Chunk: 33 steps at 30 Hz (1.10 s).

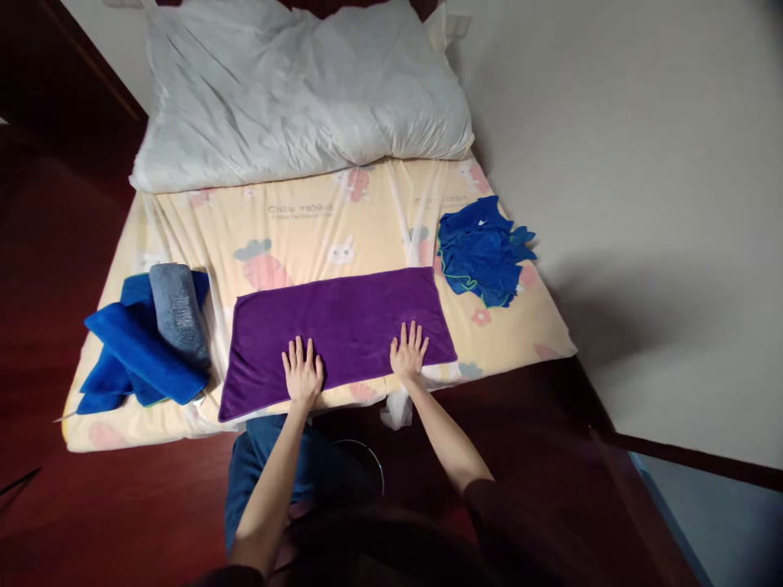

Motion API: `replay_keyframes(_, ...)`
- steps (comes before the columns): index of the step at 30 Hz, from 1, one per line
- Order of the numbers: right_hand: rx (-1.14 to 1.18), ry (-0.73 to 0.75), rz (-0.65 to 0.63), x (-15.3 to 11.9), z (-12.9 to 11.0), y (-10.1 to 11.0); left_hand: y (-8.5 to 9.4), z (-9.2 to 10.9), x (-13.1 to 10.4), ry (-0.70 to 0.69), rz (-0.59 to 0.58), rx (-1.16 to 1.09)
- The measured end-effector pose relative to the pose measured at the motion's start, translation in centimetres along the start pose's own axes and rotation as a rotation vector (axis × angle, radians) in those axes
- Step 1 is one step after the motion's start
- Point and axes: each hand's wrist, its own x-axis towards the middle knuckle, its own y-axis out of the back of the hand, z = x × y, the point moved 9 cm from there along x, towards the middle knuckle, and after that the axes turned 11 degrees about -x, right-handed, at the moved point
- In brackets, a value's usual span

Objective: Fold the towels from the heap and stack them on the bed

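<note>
A purple towel [348,322] lies spread flat near the front edge of the bed, a long rectangle with its left end slanting toward me. My left hand [303,373] rests palm down on its lower middle, fingers spread. Farther right, my right hand [409,352] presses flat on the towel near its lower edge, fingers also apart. Neither hand grips the cloth. To the left sits a pile of folded blue towels [147,350] with a rolled grey towel [177,314] on top. Crumpled blue cloths [483,249] with green edging lie to the right.
The bed [342,204] has a yellow rabbit-and-carrot sheet under a clear plastic cover. A large white pillow or quilt [294,90] fills its far end. A pale wall [648,179] runs along the right, and a dark red floor [122,514] surrounds the bed.
</note>
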Motion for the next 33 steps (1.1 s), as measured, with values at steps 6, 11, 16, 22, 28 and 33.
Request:
replay_keyframes(6,-0.01,0.002,-0.042,-0.4,0.0,-0.1,0.0,0.3,-1.1,0.026,0.02,-0.039)
replay_keyframes(11,0.043,0.066,-0.116,-1.2,0.3,0.0,0.1,0.0,-0.8,0.049,0.028,-0.054)
replay_keyframes(16,0.036,0.088,-0.116,6.0,0.9,1.7,-0.1,0.2,-0.8,0.056,0.023,-0.065)
replay_keyframes(22,0.023,0.059,-0.237,18.5,0.8,-0.1,-0.4,0.0,-0.5,0.095,0.001,-0.065)
replay_keyframes(28,-0.096,0.001,-0.173,22.4,2.7,-2.6,-1.1,-0.4,-0.3,0.105,-0.018,-0.056)
replay_keyframes(33,-0.137,0.013,-0.108,24.1,3.8,-3.4,-1.7,-0.9,-0.3,0.132,-0.058,-0.013)
